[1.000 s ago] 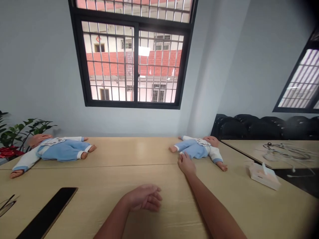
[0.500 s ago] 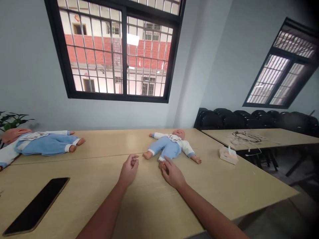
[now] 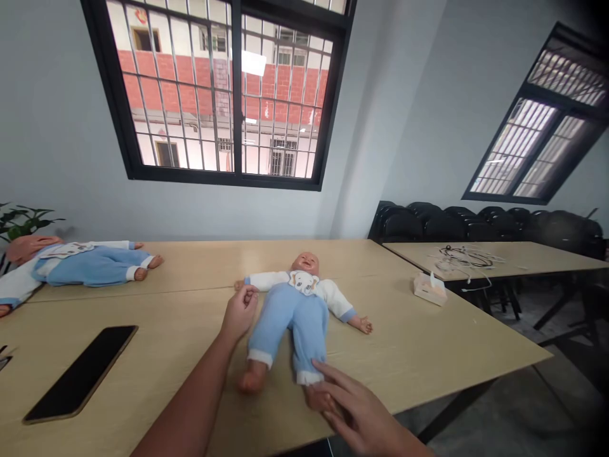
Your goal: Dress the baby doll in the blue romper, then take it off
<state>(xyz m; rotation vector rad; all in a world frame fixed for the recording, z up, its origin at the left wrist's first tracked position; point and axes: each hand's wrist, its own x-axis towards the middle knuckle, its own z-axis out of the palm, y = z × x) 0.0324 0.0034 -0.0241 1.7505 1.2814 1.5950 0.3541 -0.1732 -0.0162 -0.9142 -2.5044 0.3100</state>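
Note:
A baby doll (image 3: 295, 308) in blue trousers and a white top lies on its back on the wooden table (image 3: 428, 343), head toward the window, feet toward me. My left hand (image 3: 240, 311) is closed in a pinch on the doll's sleeve and small hand. My right hand (image 3: 354, 409) rests on the doll's foot at the table's near edge, fingers wrapped partly over it.
A second doll (image 3: 80, 263) lies at the far left by a plant (image 3: 21, 222). A black phone (image 3: 80, 374) lies at the near left. A tissue box (image 3: 429, 289) sits at the right. Cables (image 3: 464, 257) lie on another table, with black chairs (image 3: 476, 222) behind.
The doll has been pulled toward me and turned so its feet point at me. My right hand came back with the foot; my left hand reached out and took the doll's arm.

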